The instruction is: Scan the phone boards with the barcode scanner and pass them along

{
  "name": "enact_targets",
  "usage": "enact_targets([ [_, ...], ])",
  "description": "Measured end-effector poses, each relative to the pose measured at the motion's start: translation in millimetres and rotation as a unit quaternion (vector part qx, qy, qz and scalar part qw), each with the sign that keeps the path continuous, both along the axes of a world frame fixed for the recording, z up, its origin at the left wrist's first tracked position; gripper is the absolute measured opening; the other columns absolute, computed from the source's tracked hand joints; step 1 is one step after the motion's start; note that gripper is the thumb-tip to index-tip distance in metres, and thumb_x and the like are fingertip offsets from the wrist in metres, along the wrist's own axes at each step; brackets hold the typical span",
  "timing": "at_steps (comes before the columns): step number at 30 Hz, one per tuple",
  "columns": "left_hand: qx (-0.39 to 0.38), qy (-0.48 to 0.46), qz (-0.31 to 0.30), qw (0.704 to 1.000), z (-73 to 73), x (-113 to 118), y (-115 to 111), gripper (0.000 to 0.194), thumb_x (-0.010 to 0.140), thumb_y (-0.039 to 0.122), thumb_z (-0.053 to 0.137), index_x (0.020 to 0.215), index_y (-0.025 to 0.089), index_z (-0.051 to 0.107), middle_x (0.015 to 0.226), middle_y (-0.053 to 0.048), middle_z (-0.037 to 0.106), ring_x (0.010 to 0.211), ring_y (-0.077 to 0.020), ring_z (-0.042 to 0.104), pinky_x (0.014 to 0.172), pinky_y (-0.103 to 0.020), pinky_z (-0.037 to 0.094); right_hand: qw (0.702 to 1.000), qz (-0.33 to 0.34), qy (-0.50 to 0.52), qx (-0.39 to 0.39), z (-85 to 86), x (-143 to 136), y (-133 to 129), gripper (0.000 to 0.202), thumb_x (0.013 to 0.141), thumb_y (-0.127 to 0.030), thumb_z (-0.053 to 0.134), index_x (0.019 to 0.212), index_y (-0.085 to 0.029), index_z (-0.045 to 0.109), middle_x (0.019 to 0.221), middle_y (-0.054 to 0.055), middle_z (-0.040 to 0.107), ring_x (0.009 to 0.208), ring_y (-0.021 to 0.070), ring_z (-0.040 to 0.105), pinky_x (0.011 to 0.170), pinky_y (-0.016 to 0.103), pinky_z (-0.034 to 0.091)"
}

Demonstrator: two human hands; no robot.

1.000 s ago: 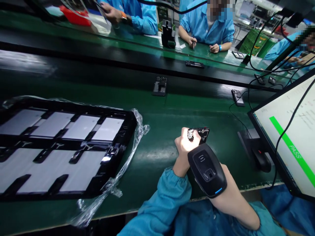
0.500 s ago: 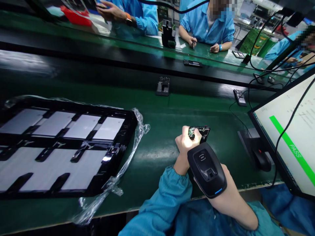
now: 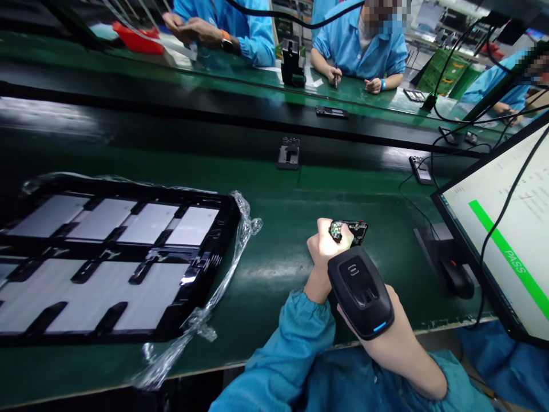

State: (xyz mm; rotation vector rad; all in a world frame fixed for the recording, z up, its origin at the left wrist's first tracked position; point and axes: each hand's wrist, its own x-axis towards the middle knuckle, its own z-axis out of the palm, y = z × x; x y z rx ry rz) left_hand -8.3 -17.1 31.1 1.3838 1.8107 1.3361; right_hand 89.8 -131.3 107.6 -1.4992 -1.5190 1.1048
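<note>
Nearest, at the bottom edge, the person's right hand (image 3: pixel 377 320) lies mostly hidden under a black handheld scanner (image 3: pixel 359 289) with a small blue light at its lower end; the scanner sits over the back of that hand, and whether the fingers beneath are clenched or loose cannot be told. Just beyond it the left hand (image 3: pixel 322 247), coming out of a blue sleeve (image 3: pixel 295 337), is closed around a small black phone frame (image 3: pixel 349 230) with green circuitry showing at its near end; the frame is held just above the green bench (image 3: pixel 283 252), right of centre, and its lower part is covered by the scanner. To the left on the same bench rests a wide black tray (image 3: pixel 214 252) holding flat pale-grey panels in two rows, with clear plastic wrap (image 3: pixel 231 269) crumpled along its right and near edges. To the right stands a tilted monitor (image 3: pixel 501 240) showing a green stripe marked PASS, with a dark mouse (image 3: pixel 457 280) beside its base and cables trailing over it. Farther back, on the dark conveyor strip, a black fixture (image 3: pixel 288 153) lies alone, and another small black part (image 3: pixel 420 170) lies nearer the monitor. Beyond that, at the far green bench, other people in blue coats sit with their hands on the surface, a black upright jig (image 3: pixel 293 62) between them and a red tray (image 3: pixel 139 38) at far left.
</note>
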Motion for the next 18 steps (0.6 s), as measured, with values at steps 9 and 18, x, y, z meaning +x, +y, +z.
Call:
enact_targets([
  [9, 0.012, 0.043, 0.003, 0.999, -0.9, 2.4, -3.0, 0.018, 0.088, 0.038, 0.056, 0.093, 0.021, 0.054, 0.069, -0.001, 0.059, 0.062, -0.0165, 0.056, 0.061, -0.028, 0.034, 0.998, 0.001, 0.059, -0.013, -0.9, -0.4, 2.1, 0.014, 0.076, -0.01, 0.069, 0.085, -0.018, 0.063, 0.076, 0.002, 0.067, 0.071, 0.0194, 0.063, 0.063, 0.026, 0.052],
  [18, -0.024, 0.084, 0.016, 0.996, 1.3, 6.8, 2.6, 0.024, 0.084, 0.041, 0.06, 0.097, 0.022, 0.052, 0.074, -0.002, 0.064, 0.07, -0.0199, 0.063, 0.066, -0.028, 0.042, 0.992, 0.003, 0.126, 0.015, -7.0, -2.4, 3.1, 0.013, 0.078, -0.015, 0.069, 0.091, -0.017, 0.066, 0.083, 0.004, 0.071, 0.078, 0.0215, 0.067, 0.069, 0.028, 0.055],
])
